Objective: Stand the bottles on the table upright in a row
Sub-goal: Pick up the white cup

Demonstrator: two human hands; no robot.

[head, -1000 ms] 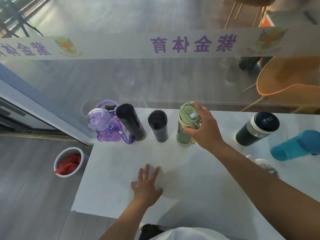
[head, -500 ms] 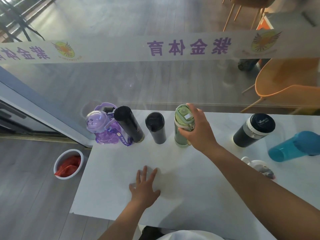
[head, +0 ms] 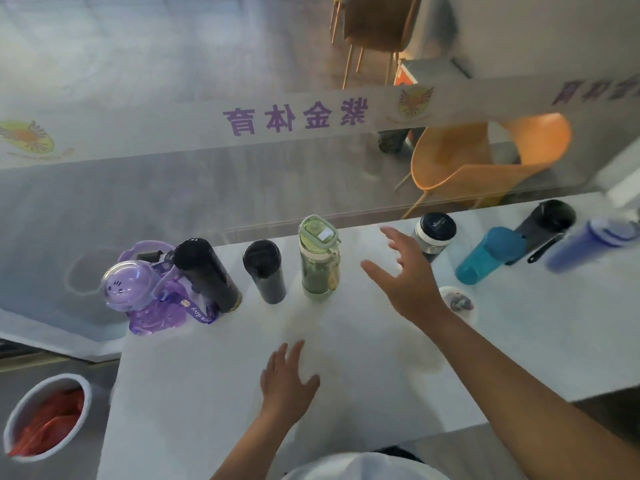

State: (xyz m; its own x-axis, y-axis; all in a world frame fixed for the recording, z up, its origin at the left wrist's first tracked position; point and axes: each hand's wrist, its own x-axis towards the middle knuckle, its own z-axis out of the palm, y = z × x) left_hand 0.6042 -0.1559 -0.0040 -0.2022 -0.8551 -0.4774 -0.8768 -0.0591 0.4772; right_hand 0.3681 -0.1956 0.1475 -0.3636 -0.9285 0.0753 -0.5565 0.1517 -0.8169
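Observation:
Along the far edge of the white table (head: pixel 346 393) stand a purple bottle (head: pixel 138 296), a tall black bottle (head: pixel 207 275), a shorter black bottle (head: pixel 265 271) and a green bottle (head: pixel 318 259), all upright in a row. My right hand (head: pixel 405 282) hovers open just right of the green bottle, touching nothing. Behind it stands a dark bottle with a white band (head: pixel 433 235). Further right a teal bottle (head: pixel 488 254), a black bottle (head: pixel 543 230) and a blue-purple bottle (head: pixel 588 244) lie on their sides. My left hand (head: pixel 287 379) rests flat on the table.
A glass wall with a frosted band of purple lettering (head: pixel 294 119) rises right behind the table. A small white round object (head: pixel 457 303) lies by my right forearm. A white bin with red contents (head: pixel 45 417) stands on the floor at left. An orange chair (head: pixel 485 161) sits beyond the glass.
My right hand has let go of the green bottle and moved right with fingers spread. The view has shifted, showing more bottles at the right.

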